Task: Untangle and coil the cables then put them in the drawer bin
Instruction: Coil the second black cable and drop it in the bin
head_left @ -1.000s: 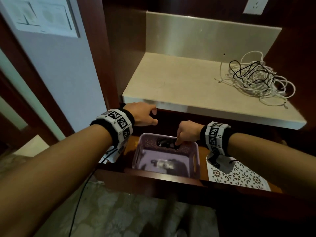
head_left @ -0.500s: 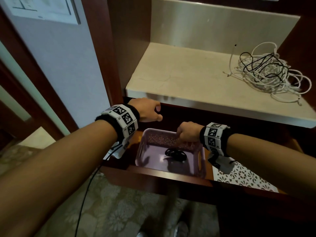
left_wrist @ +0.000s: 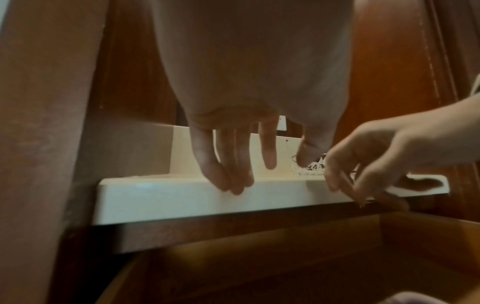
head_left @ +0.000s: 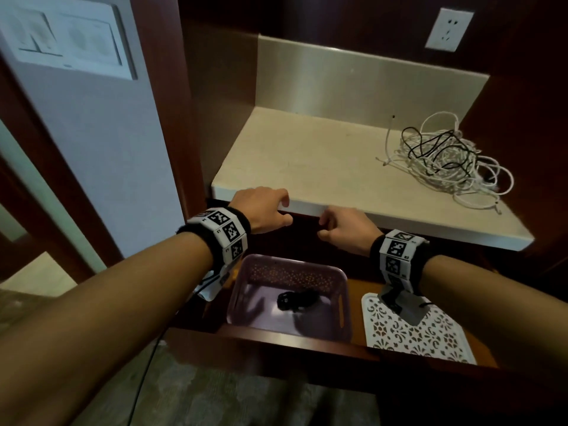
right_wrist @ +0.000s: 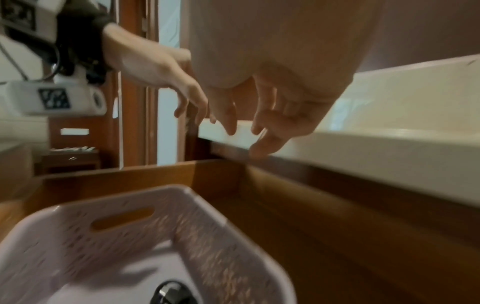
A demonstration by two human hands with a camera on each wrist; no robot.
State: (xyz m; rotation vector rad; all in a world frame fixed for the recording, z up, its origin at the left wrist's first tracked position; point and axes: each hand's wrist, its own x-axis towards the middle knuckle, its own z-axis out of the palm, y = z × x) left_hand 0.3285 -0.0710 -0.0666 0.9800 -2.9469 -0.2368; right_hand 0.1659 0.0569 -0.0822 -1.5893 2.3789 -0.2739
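my left hand point(head_left: 261, 210) hangs at the front edge of the pale bench point(head_left: 307, 161), fingers point(left_wrist: 228, 176) loosely drooped and released, their tips just at the edge, holding nothing. my right hand point(head_left: 347, 230) is beside it, a little lower, in front of the dark gap under the bench; its fingers point(right_wrist: 262, 144) are loosely curled and grasp nothing. the two hands are near each other but apart.

one coiled black cable point(head_left: 296, 299) lies on the floor of the one lilac bin point(head_left: 341, 290), which sits in the open drawer point(head_left: 276, 342). beside the bin, on its right, lies one white patterned tray point(head_left: 415, 333).

one tangled heap of cables point(head_left: 445, 162) is left on the bench at its far right, well apart from both hands: mostly white strands with at least one black one threaded through; i cannot count how many white ones.

one white wall socket point(head_left: 448, 29) sits above the bench.
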